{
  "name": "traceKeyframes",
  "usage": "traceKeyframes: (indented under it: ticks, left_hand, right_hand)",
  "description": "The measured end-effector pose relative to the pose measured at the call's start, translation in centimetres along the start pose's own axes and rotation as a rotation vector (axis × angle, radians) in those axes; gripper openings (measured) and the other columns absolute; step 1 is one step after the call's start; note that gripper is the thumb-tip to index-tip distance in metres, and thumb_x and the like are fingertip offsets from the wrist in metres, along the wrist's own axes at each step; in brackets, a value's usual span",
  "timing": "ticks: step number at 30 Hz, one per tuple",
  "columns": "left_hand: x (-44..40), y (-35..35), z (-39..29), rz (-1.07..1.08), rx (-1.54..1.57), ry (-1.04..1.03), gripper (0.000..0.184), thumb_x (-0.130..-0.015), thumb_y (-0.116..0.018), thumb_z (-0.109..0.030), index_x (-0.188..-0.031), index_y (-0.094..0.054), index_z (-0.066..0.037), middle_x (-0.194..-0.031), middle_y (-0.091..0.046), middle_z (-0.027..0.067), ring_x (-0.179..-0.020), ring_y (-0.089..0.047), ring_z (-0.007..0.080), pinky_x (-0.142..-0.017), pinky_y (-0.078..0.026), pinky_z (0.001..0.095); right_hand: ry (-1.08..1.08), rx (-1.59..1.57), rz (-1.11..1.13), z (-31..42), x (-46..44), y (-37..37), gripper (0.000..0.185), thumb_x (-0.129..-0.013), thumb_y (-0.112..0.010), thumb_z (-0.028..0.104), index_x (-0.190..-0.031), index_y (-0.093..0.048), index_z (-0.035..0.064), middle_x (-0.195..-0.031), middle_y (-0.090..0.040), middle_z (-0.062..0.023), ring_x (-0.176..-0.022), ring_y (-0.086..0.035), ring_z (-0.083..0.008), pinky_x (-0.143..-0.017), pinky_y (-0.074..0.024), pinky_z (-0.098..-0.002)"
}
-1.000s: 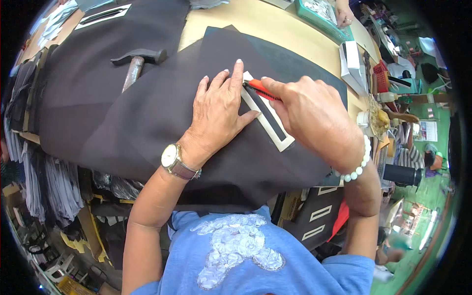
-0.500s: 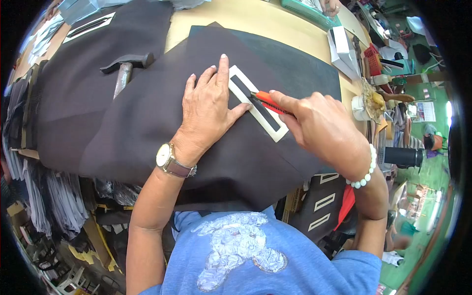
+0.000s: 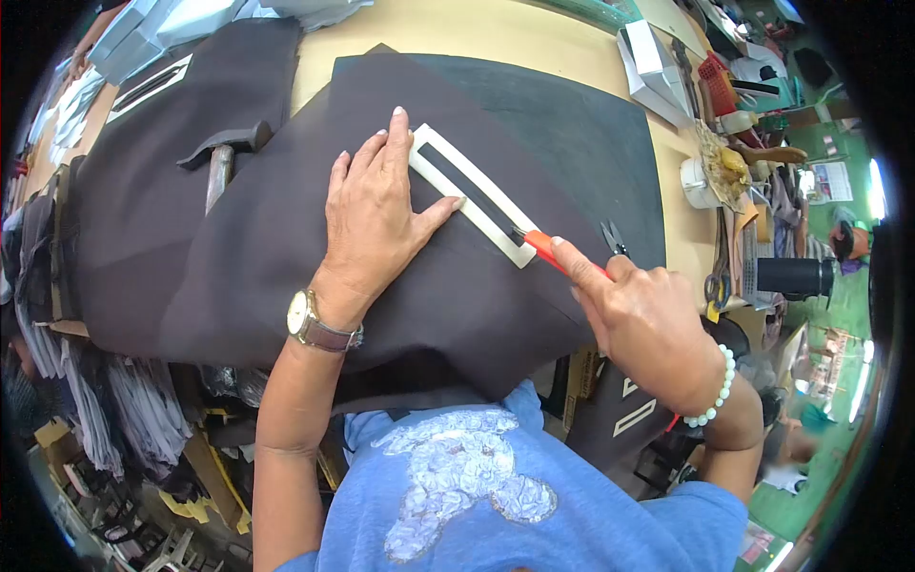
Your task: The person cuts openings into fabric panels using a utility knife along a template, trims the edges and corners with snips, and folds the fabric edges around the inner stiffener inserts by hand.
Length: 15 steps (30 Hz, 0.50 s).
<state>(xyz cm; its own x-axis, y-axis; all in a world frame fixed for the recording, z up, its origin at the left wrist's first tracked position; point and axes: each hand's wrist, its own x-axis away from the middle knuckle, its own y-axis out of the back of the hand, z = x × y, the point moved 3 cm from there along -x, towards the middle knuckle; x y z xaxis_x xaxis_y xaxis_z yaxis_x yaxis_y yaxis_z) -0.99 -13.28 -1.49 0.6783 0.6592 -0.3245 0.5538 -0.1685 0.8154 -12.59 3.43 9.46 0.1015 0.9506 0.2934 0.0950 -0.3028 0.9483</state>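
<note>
Dark brown fabric (image 3: pixel 276 267) covers much of the table, and a narrow white rectangular frame (image 3: pixel 477 215) with a dark slot lies slanted on it. My left hand (image 3: pixel 374 205) rests flat on the fabric with fingers spread, its index fingertip by the frame's upper end and its thumb on the long left edge. In my right hand (image 3: pixel 648 319) is a red cutter (image 3: pixel 553 250), its blade tip at the lower right end of the slot. A hammer (image 3: pixel 224 157) lies on the fabric to the left.
Beneath the fabric is a dark green mat (image 3: pixel 591 143) with small snips (image 3: pixel 615 238) on it. Scissors (image 3: pixel 715 288), a white tub (image 3: pixel 699 181) and a white box (image 3: pixel 656 71) stand at the right. Blue-grey bundles (image 3: pixel 167 29) lie at the back left.
The red cutter in my right hand has travelled along the slot from its upper end to its lower right end. My left hand stays on the frame's edge. The view has shifted, and the snips now show.
</note>
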Motion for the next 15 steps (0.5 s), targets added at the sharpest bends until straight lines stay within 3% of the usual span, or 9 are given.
traceKeyframes:
  ticks: [4, 6, 9, 10, 11, 12, 15]
  left_hand:
    - [-0.4, 1.9, 0.5, -0.034, 0.162, -0.012, 0.086, -0.073, -0.074, -0.039, -0.136, -0.034, 0.002, -0.125, -0.053, 0.0193, -0.120, -0.048, 0.0313, -0.102, -0.033, 0.0471]
    - [-0.4, 4.5, 1.6, -0.104, -0.025, 0.051, 0.082, -0.075, -0.072, -0.040, -0.135, -0.036, 0.003, -0.129, -0.049, 0.0214, -0.123, -0.044, 0.0334, -0.104, -0.031, 0.0471]
    - [0.9, 6.4, 4.7, -0.043, -0.359, 0.314, 0.075, -0.079, -0.068, -0.039, -0.133, -0.039, 0.003, -0.135, -0.043, 0.0223, -0.129, -0.035, 0.0351, -0.106, -0.025, 0.0509]
    - [1.4, 6.3, 5.6, -0.039, -0.404, 0.325, 0.071, -0.080, -0.066, -0.038, -0.132, -0.040, 0.003, -0.134, -0.043, 0.0213, -0.130, -0.034, 0.0347, -0.106, -0.024, 0.0527]
    - [2.2, 6.0, 6.6, -0.032, -0.454, 0.339, 0.067, -0.082, -0.065, -0.037, -0.130, -0.042, 0.003, -0.134, -0.044, 0.0204, -0.131, -0.033, 0.0344, -0.106, -0.022, 0.0545]
    - [2.9, 5.5, 7.2, -0.020, -0.507, 0.354, 0.063, -0.083, -0.063, -0.036, -0.129, -0.044, 0.003, -0.134, -0.044, 0.0194, -0.131, -0.032, 0.0340, -0.106, -0.021, 0.0564]
    - [3.6, 4.5, 7.1, -0.026, -0.562, 0.281, 0.045, -0.086, -0.061, -0.030, -0.119, -0.053, 0.000, -0.133, -0.047, 0.0158, -0.133, -0.030, 0.0320, -0.105, -0.020, 0.0602]
  right_hand:
    - [-0.016, -0.060, -0.022, -0.4, 0.3, -0.9, 0.051, -0.084, -0.052, 0.010, -0.134, -0.045, 0.0128, -0.063, -0.058, -0.0128, -0.050, -0.060, -0.0256, -0.046, -0.0477, -0.0374]
    - [-0.010, -0.157, -0.062, -1.1, 0.5, -1.2, 0.050, -0.085, -0.055, 0.013, -0.134, -0.046, 0.0142, -0.065, -0.059, -0.0152, -0.051, -0.060, -0.0275, -0.046, -0.0478, -0.0367]
    - [0.098, -0.712, -0.131, -6.5, -0.1, -3.0, 0.048, -0.086, -0.059, 0.016, -0.132, -0.047, 0.0107, -0.065, -0.060, -0.0108, -0.049, -0.060, -0.0214, -0.046, -0.0478, -0.0327]
    - [-0.307, -1.038, 0.066, -7.5, 0.0, -2.1, 0.040, -0.086, -0.061, 0.017, -0.123, -0.054, 0.0042, -0.067, -0.061, -0.0065, -0.050, -0.057, -0.0125, -0.046, -0.0468, -0.0282]
    - [-0.420, -1.176, -0.048, -8.9, -0.2, -3.2, 0.029, -0.087, -0.059, 0.017, -0.110, -0.058, -0.0012, -0.068, -0.059, -0.0032, -0.051, -0.053, -0.0072, -0.044, -0.0447, -0.0250]
    - [-0.469, -1.199, -0.213, -10.5, -0.7, -4.8, 0.024, -0.087, -0.059, 0.018, -0.098, -0.060, -0.0036, -0.066, -0.058, -0.0031, -0.054, -0.055, -0.0097, -0.048, -0.0464, -0.0269]
    - [-0.478, -0.993, -0.538, -14.2, -3.1, -9.8, 0.025, -0.087, -0.060, 0.020, -0.096, -0.061, -0.0033, -0.077, -0.060, -0.0080, -0.072, -0.060, -0.0168, -0.067, -0.0497, -0.0316]
